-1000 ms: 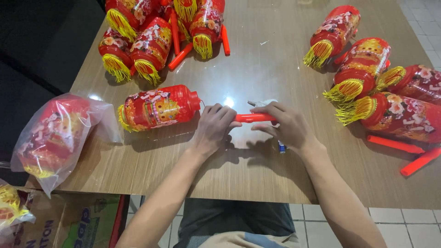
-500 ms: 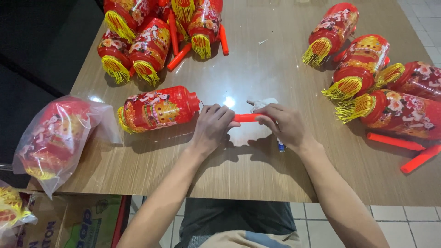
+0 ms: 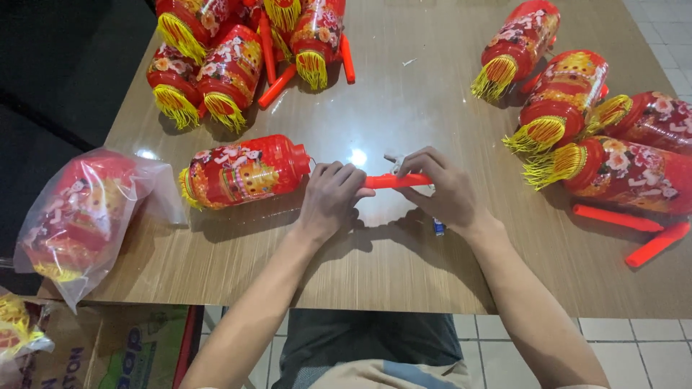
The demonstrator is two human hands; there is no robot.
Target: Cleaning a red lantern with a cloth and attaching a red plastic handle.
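Observation:
A red lantern with a yellow tassel fringe lies on its side in the middle of the wooden table. My left hand rests just right of it, fingers curled over the near end of a thin orange-red stick. My right hand grips the stick's other end and covers a small white piece. A little blue-and-white object pokes out under my right wrist.
Several more red lanterns lie in a heap at the back left and in a row on the right. Loose orange sticks lie at the right edge. A lantern in a clear plastic bag overhangs the left edge, above a cardboard box.
Both hands have stayed on the stick; my fingers have shifted slightly along it. The lantern has not moved.

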